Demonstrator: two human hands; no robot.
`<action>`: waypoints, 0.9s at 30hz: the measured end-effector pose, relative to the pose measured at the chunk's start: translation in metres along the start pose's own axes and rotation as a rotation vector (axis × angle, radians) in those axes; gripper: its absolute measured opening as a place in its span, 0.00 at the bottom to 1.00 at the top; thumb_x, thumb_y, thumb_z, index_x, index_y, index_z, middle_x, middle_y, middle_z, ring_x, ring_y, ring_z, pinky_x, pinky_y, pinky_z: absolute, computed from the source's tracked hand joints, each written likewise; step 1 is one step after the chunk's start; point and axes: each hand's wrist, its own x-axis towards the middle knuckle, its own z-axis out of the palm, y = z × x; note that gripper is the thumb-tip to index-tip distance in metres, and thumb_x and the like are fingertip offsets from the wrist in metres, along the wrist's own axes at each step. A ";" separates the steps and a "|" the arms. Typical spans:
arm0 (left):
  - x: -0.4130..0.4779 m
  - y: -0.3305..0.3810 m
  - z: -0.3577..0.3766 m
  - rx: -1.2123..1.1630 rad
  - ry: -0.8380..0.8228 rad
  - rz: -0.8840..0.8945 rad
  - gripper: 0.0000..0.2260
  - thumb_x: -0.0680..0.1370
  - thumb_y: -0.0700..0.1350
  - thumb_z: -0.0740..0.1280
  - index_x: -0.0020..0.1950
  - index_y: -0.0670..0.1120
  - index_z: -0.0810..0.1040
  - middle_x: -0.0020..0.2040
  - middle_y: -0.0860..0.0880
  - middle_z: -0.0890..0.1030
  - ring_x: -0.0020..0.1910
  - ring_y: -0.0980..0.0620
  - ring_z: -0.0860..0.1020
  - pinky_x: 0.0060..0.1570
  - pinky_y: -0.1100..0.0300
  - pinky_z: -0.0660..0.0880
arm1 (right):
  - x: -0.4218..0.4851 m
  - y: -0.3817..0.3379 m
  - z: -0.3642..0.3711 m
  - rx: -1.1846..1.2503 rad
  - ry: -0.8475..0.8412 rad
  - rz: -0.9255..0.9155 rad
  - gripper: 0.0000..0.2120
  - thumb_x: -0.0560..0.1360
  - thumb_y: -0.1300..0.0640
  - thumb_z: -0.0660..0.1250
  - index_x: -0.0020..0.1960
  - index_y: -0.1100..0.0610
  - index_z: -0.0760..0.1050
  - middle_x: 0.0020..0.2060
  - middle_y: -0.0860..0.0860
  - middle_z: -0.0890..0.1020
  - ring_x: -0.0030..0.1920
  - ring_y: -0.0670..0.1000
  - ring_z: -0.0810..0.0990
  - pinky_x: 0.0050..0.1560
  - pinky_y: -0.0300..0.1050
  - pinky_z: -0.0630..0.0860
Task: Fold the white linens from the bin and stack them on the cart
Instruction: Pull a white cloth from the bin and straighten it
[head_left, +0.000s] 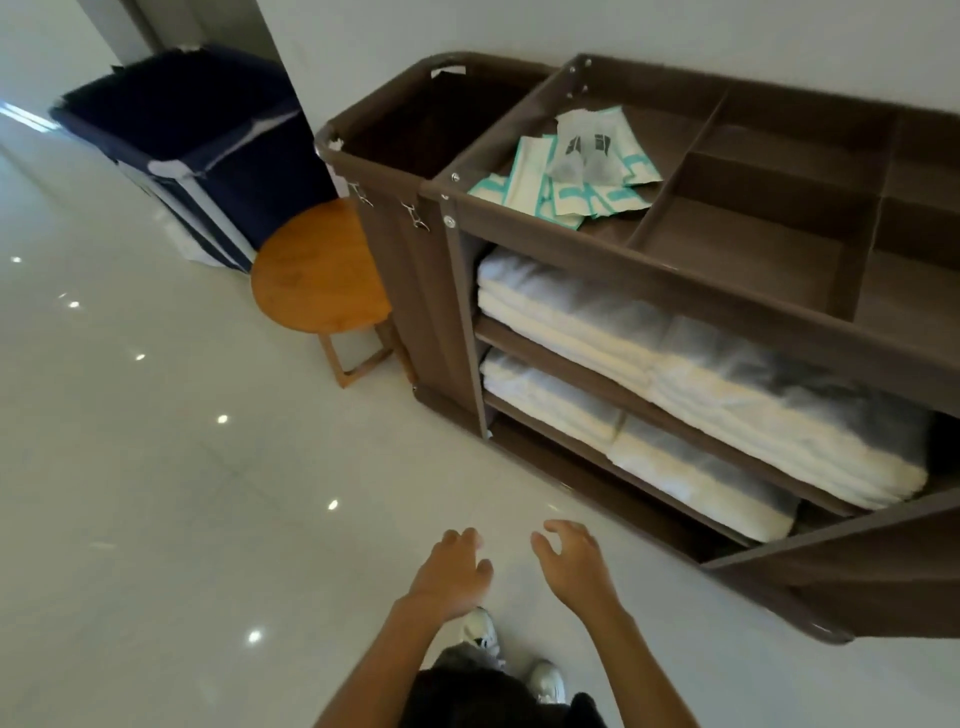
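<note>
Fetch step: left hand (452, 571) and right hand (576, 566) held empty, grip slack, before cart (753, 327); next linen to be taken from navy bin (249, 171) left of cart.

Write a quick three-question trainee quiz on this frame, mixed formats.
1. True or false: the left hand and right hand each hold a linen.
2. How many shelves of the brown cart visibly hold folded white linens? A one, B two, C three.
3. What stands between the navy bin and the cart?
Key: 1 false, both are empty. 2 B. 3 the round wooden table.
</note>
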 end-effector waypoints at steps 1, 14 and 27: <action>-0.002 -0.008 -0.002 -0.012 0.011 -0.022 0.18 0.82 0.48 0.56 0.71 0.47 0.65 0.69 0.46 0.67 0.68 0.49 0.69 0.66 0.54 0.68 | 0.001 -0.006 0.003 -0.008 -0.018 -0.020 0.18 0.80 0.48 0.59 0.67 0.55 0.72 0.67 0.51 0.72 0.67 0.51 0.68 0.68 0.46 0.65; 0.015 -0.110 -0.064 -0.265 0.254 -0.222 0.21 0.81 0.47 0.58 0.74 0.47 0.63 0.72 0.46 0.63 0.69 0.47 0.67 0.68 0.52 0.67 | 0.063 -0.122 0.081 -0.224 -0.191 -0.223 0.20 0.80 0.45 0.58 0.67 0.54 0.70 0.68 0.51 0.71 0.68 0.51 0.68 0.68 0.50 0.67; 0.075 -0.318 -0.258 -0.487 0.352 -0.355 0.20 0.82 0.48 0.58 0.73 0.44 0.65 0.71 0.44 0.66 0.68 0.46 0.68 0.66 0.54 0.68 | 0.165 -0.351 0.239 -0.363 -0.331 -0.318 0.20 0.79 0.46 0.61 0.67 0.56 0.72 0.67 0.53 0.72 0.67 0.53 0.69 0.69 0.48 0.65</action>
